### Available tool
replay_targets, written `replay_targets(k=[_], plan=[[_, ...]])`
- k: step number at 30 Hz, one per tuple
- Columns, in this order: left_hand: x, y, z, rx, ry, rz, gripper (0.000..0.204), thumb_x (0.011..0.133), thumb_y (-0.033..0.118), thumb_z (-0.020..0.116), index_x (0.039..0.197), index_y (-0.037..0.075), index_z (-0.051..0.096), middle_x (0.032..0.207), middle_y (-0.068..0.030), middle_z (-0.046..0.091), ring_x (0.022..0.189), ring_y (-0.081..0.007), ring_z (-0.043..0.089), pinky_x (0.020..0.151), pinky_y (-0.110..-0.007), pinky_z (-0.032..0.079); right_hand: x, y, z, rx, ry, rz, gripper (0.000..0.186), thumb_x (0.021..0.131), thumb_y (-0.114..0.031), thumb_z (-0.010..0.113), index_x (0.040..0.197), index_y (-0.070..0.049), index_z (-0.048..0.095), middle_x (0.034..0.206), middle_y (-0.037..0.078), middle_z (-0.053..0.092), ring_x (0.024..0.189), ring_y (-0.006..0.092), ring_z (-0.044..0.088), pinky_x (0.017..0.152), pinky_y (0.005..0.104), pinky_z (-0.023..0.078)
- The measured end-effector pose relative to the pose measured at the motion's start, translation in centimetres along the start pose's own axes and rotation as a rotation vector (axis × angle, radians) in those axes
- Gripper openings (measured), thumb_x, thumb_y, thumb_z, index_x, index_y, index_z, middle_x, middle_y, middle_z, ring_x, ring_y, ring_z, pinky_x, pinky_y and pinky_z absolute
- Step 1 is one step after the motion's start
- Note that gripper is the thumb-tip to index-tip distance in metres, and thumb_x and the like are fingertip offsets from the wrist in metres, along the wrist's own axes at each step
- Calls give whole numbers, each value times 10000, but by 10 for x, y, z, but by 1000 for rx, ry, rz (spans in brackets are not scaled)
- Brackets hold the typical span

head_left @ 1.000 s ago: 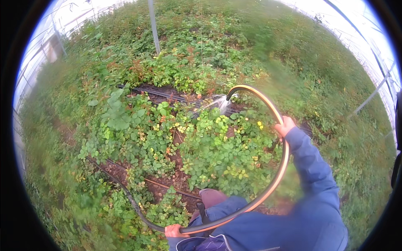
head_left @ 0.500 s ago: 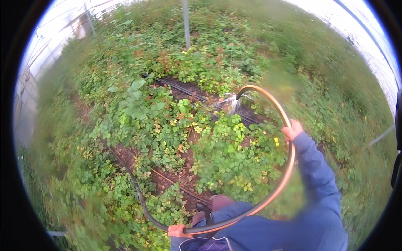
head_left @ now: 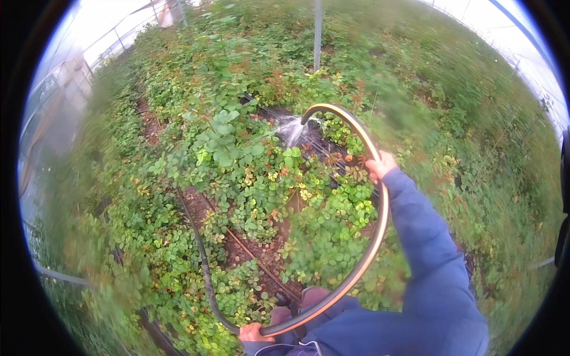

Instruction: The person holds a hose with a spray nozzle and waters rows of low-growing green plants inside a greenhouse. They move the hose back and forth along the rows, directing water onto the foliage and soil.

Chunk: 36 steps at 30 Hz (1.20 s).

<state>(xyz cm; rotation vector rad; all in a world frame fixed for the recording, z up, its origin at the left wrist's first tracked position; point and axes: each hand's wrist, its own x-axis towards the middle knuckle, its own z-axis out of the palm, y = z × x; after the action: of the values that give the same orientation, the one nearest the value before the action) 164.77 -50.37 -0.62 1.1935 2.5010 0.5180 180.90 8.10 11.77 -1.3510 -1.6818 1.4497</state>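
Note:
A black hose with an orange stripe [head_left: 363, 261] bends in a big loop in front of me. My right hand [head_left: 382, 167] is closed round its upper right part, arm stretched forward. From the hose's downturned end, water [head_left: 292, 129] sprays onto dark soil between the plants. Low down and close to my body, my left hand [head_left: 255, 332] grips the same hose. Beyond that hand the hose runs up to the left and goes out of sight among leaves. Low green bushes [head_left: 237, 151], some leaves yellowing, surround the watered spot.
Thin dark pipes [head_left: 325, 153] lie along the soil by the spray. A narrow brown pipe [head_left: 255, 256] crosses bare earth before my feet. A grey metal post [head_left: 317, 35] rises among the far plants. Pale sheeting [head_left: 71, 89] forms the side wall at left.
My right hand and the hose end have shifted left along the soil strip, and the water spray with them. The view has turned a little to the left. My left hand keeps its hold.

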Motion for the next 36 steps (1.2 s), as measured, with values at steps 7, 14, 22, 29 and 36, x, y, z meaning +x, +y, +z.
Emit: replay_targets(k=[7,14,22,29,36], plan=[[5,9,26,-37,86,-101,611,417,256,809,964,46,635,925,-171,626,875,-383,574,778,-472,478,58,-28,25,-63,-24,-52,215,748,-84,594,917,12,502,586,70,525,413,135,495,372,294,437],[5,27,23,-35,112,-117,517,475,193,745,957,43,633,890,-164,627,857,-377,575,763,-463,484,49,-21,6,-116,7,-52,229,756,-94,591,940,5,496,586,72,539,415,146,507,381,305,440],[-10,18,26,-8,87,62,427,521,208,718,918,68,648,789,-165,630,758,-376,593,728,-449,492,-23,1,-62,-238,42,54,255,781,-114,590,974,7,477,608,85,544,418,153,518,372,307,441],[-35,30,29,-132,406,278,156,484,154,617,533,66,498,501,-96,481,507,-296,503,573,-388,384,-136,6,-111,-313,154,154,237,773,-147,591,923,0,484,623,78,529,449,151,534,387,305,468],[-82,20,24,-145,201,393,135,461,102,614,566,75,535,542,-96,509,547,-312,522,598,-397,423,-252,36,-156,-327,312,205,210,777,-121,581,918,3,485,613,80,520,426,156,521,376,309,454]])
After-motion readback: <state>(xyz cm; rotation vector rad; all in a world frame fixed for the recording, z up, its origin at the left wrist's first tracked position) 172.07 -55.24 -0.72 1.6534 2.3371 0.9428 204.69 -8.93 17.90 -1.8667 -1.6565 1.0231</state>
